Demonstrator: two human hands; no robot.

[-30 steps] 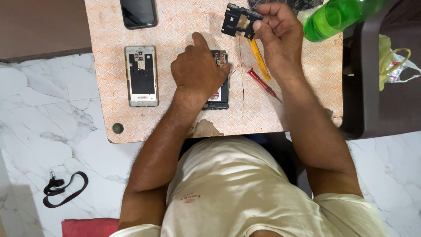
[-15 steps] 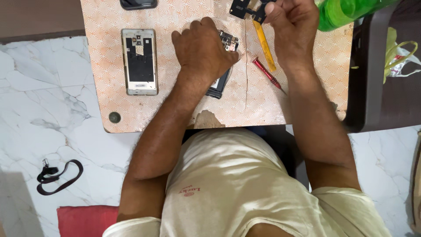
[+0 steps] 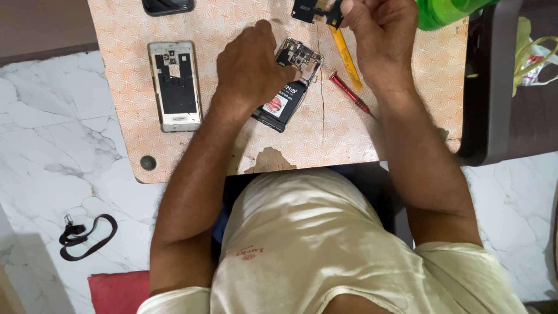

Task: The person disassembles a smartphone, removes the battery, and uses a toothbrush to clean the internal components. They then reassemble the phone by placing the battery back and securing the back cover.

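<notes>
Seen from the head camera, an opened phone (image 3: 289, 87) with its battery and circuit board exposed lies slantwise on the patterned table (image 3: 407, 116); every place below is given from this phone. The left hand (image 3: 251, 61) rests on its left half, palm down, fingers curled and pressing on the upper edge of the board, so it pins the phone rather than grips it. The right hand (image 3: 381, 35) is up and to the right of the phone, well clear of it, with thumb and fingers pinched shut on a small black part (image 3: 311, 10) at the table's far edge. Between the phone and that hand's wrist lie a yellow tool (image 3: 347, 58) and a red screwdriver (image 3: 349, 93), both just to the phone's right. To the left, beyond the left hand, a detached back cover (image 3: 174, 85) lies inner side up. Another dark phone (image 3: 167, 6) sits up-left at the frame's top. A green bottle (image 3: 447, 11) stands farther right, past the right hand.
</notes>
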